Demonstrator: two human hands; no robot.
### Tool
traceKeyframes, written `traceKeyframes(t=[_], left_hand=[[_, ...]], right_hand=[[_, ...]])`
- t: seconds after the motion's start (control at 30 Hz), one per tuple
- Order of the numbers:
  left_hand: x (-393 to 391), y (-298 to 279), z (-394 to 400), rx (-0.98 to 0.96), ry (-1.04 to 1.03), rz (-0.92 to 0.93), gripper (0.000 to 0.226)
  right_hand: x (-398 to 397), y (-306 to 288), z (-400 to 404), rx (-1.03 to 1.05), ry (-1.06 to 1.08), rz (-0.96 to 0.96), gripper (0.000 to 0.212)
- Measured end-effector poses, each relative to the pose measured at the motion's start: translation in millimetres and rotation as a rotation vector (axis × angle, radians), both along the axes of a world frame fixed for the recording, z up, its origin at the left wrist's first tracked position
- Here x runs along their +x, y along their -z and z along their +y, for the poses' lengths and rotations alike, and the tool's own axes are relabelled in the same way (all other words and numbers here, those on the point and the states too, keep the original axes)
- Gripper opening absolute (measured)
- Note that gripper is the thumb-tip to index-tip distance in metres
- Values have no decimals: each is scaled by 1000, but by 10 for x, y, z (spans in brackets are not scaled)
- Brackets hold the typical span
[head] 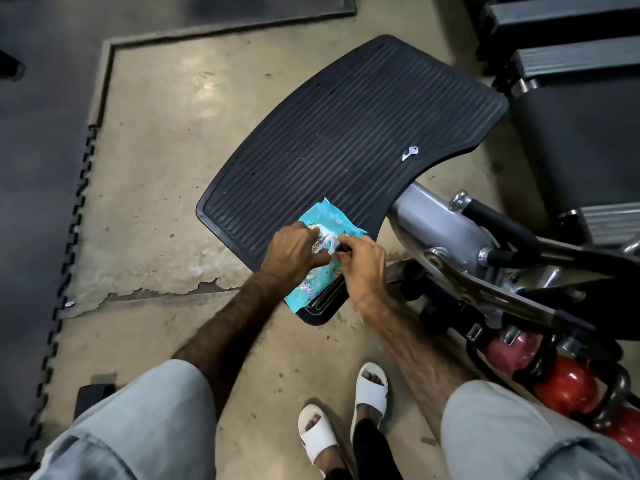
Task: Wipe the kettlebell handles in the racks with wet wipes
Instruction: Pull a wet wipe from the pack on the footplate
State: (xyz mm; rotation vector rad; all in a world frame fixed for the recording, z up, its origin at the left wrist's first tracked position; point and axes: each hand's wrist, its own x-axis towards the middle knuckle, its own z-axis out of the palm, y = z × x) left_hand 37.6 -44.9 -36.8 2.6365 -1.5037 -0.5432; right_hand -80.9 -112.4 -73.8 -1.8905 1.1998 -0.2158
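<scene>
Kettlebell handles are not under the fingers yet; both hands are busy with the single wet-wipe pack (322, 252), which lies on the near end of a ribbed black platform (349, 140). The left hand (294, 252) is curled over the middle of the pack and appears to pinch a white wipe (327, 239) at the opening. The right hand (363, 265) has its fingertips bent down onto the pack just right of that opening, seemingly pinning it or holding the flap; which of the two is not clear, since the fingertips are partly hidden. The pack's long axis runs from near-left to far-right, slanted, with the two hands meeting over its centre.

Outward from there, the kettlebells (568, 382) lie to the near right, low beside the person's right knee, well apart from the pack. So the right hand is the nearer one to them, and the coming reach would go right and back toward the body, as I judge it. Roughly three red bodies with dark handles (543, 351) show in a row running toward the near right corner, the last cut by the frame edge, so the count is uncertain. Grey metal machine parts (443, 223) stand between platform and kettlebells.

One small key (410, 153) rests on the far right of the platform. Two white sandals (370, 386) show near the bottom centre.
</scene>
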Motion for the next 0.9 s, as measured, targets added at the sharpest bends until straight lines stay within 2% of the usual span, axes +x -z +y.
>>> traceKeyframes(t=[0.13, 0.2, 0.27, 0.33, 0.4, 0.47, 0.53, 0.6, 0.7, 0.9], left_hand=[[173, -128, 12, 23, 5, 127, 36], [323, -188, 49, -43, -48, 302, 34], [417, -186, 103, -127, -111, 363, 30], [447, -136, 164, -223, -173, 265, 29], [423, -63, 220, -268, -179, 40, 29], [389, -10, 249, -228, -5, -282, 31], [346, 11, 216, -224, 228, -442, 30], [280, 28, 159, -187, 351, -391, 25], [198, 48, 129, -108, 260, -252, 31], [130, 93, 122, -79, 144, -264, 34]], right_hand=[[11, -1, 12, -12, -35, 34, 42], [24, -17, 28, -34, -53, 54, 45], [27, -21, 44, -57, -59, 68, 44], [29, -18, 71, -67, -52, 60, 43], [21, -10, 87, -72, -49, 58, 45], [13, 3, 100, -82, -63, 49, 45], [3, 8, 104, -102, -82, 38, 43], [-12, 16, 102, -141, -107, 47, 40], [-35, 6, 86, -151, -142, 78, 44], [-35, 12, 94, -154, -147, 80, 47]])
